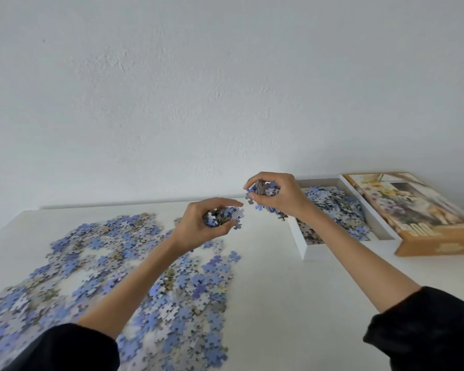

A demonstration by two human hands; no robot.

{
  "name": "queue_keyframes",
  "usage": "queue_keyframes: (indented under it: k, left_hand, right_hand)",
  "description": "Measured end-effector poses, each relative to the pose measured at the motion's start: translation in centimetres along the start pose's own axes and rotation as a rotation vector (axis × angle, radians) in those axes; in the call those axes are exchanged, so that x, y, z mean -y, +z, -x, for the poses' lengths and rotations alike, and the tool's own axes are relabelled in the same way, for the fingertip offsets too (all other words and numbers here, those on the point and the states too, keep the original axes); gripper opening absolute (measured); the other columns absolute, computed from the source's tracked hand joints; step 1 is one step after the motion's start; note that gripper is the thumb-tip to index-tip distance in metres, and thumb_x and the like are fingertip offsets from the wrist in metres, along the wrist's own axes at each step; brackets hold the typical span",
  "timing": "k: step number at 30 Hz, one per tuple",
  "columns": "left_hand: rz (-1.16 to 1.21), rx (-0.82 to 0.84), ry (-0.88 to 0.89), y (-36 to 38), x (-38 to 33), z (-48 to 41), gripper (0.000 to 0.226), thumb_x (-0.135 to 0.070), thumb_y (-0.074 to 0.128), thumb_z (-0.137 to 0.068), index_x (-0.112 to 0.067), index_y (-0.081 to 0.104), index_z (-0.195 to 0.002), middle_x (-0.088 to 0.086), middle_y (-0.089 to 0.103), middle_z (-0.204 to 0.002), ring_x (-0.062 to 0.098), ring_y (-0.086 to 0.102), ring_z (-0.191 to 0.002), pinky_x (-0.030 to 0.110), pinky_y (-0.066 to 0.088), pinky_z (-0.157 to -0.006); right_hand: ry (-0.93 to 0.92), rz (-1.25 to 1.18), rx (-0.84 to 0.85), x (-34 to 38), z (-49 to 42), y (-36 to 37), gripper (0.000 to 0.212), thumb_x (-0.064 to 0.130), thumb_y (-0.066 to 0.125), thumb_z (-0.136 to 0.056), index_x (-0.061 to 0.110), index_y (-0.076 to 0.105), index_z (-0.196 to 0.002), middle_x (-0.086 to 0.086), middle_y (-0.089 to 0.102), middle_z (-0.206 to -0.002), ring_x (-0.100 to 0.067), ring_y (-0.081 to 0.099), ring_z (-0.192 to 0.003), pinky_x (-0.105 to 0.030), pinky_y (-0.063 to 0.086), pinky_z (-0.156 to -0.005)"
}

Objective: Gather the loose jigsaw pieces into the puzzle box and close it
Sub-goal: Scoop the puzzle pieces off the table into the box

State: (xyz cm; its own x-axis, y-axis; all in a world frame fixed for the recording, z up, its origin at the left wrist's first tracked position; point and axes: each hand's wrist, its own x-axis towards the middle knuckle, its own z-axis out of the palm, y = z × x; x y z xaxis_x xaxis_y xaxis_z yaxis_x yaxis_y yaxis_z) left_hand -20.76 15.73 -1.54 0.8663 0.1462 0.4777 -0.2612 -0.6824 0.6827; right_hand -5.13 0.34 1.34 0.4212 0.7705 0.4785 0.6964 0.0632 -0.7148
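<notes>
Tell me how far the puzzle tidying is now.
Done: some pieces already lie in the white box tray. In hand: the left hand and right hand each grip a handful. Left: many loose pieces cover the table, and the lid lies beside the tray.

Head-worn view — forward, downward, close

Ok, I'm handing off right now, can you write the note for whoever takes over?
Left hand: grips a handful of pieces, raised over the table, short of the box base.
Right hand: grips another handful, raised just left of the box base; a few pieces look to be slipping out.
Box base: open, at the right, partly filled with boxed pieces; lid lies picture side up on its right.
Done: some pieces boxed.
Left: drop both handfuls in, gather the big spread of loose pieces on the left, fit the lid.
</notes>
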Motion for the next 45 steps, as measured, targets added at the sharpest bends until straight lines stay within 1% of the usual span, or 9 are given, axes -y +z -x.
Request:
queue_keyframes:
  k: [8,12,19,23,26,28,34,38,45]
  left_hand:
    - [0.012,0.092,0.072,7.9,-2.3,-5.3,0.032,-0.006,0.071,-0.079,-0.022,0.068,-0.107,-0.022,0.065,-0.093,-0.007,0.059,-0.08,0.006,0.038,-0.074]
    - [0.051,0.193,0.096,11.5,-3.0,-8.4,0.03,-0.013,0.071,-0.08,-0.017,0.067,-0.11,-0.022,0.065,-0.098,-0.008,0.059,-0.09,0.01,0.041,-0.081]
    - [-0.007,0.31,0.171,17.7,-3.0,-13.4,0.034,-0.017,0.07,-0.08,-0.02,0.066,-0.114,0.001,0.069,-0.108,0.011,0.063,-0.098,0.031,0.048,-0.09]
    - [-0.103,0.363,0.209,20.4,-1.6,-15.0,0.033,-0.024,0.068,-0.082,-0.024,0.064,-0.115,0.001,0.067,-0.104,0.011,0.062,-0.091,0.03,0.049,-0.082]
    - [-0.234,0.406,0.251,21.6,-0.3,-15.1,0.033,-0.032,0.067,-0.082,-0.025,0.066,-0.114,-0.002,0.062,-0.102,0.003,0.052,-0.083,0.015,0.04,-0.066]
    - [-0.294,0.413,0.286,21.9,0.5,-15.0,0.034,-0.042,0.065,-0.081,-0.027,0.066,-0.112,-0.003,0.059,-0.105,0.007,0.053,-0.09,0.023,0.044,-0.069]
    - [-0.294,0.384,0.233,19.9,1.3,-14.9,0.044,-0.06,0.052,-0.081,-0.033,0.063,-0.114,-0.01,0.056,-0.118,0.005,0.047,-0.113,0.034,0.037,-0.095]
    - [-0.292,0.431,0.115,18.8,2.3,-14.1,0.054,-0.053,0.019,-0.092,-0.028,0.049,-0.129,-0.004,0.043,-0.131,0.008,0.036,-0.122,0.031,0.029,-0.101]
    - [-0.687,0.5,-0.007,19.6,2.3,-13.3,0.083,-0.049,-0.007,-0.078,-0.006,0.025,-0.141,0.012,0.033,-0.141,0.021,0.029,-0.132,0.032,0.019,-0.113]
  right_hand:
    - [0.041,0.087,-0.035,-5.3,2.1,-8.2,0.01,0.011,0.068,-0.081,0.014,0.069,-0.09,0.003,0.069,-0.093,-0.007,0.063,-0.091,-0.018,0.045,-0.086]
    - [0.065,0.161,-0.062,-7.9,2.7,-11.3,0.009,0.012,0.068,-0.081,0.014,0.069,-0.09,0.009,0.068,-0.092,0.001,0.06,-0.092,-0.009,0.039,-0.084]
    - [0.128,0.178,-0.019,-13.6,2.8,-14.3,0.01,0.019,0.069,-0.081,0.017,0.07,-0.091,0.009,0.069,-0.095,-0.003,0.062,-0.094,-0.021,0.044,-0.089]
    - [0.171,0.22,-0.038,-16.1,2.7,-14.2,0.01,0.017,0.068,-0.082,0.024,0.067,-0.088,0.009,0.068,-0.094,0.01,0.057,-0.09,-0.004,0.034,-0.084]
    - [0.196,0.261,-0.032,-18.0,3.1,-13.9,0.01,0.029,0.067,-0.081,0.032,0.066,-0.09,0.016,0.066,-0.097,0.006,0.057,-0.093,-0.021,0.044,-0.085]
    - [0.21,0.264,-0.044,-18.9,3.3,-13.9,0.013,0.036,0.067,-0.08,0.032,0.066,-0.092,0.018,0.065,-0.099,-0.001,0.058,-0.097,-0.033,0.048,-0.085]
    - [0.182,0.184,-0.107,-19.1,3.5,-13.8,0.026,0.032,0.071,-0.077,0.024,0.066,-0.101,0.015,0.066,-0.098,0.003,0.058,-0.095,-0.025,0.047,-0.088]
    - [0.147,0.209,-0.101,-19.4,3.6,-13.6,0.02,0.03,0.069,-0.08,0.024,0.067,-0.099,0.011,0.067,-0.096,0.002,0.059,-0.093,-0.025,0.048,-0.085]
    - [0.168,0.288,-0.111,-19.9,3.7,-13.4,0.01,0.025,0.063,-0.085,0.025,0.069,-0.092,0.009,0.064,-0.093,-0.004,0.057,-0.092,-0.029,0.046,-0.087]
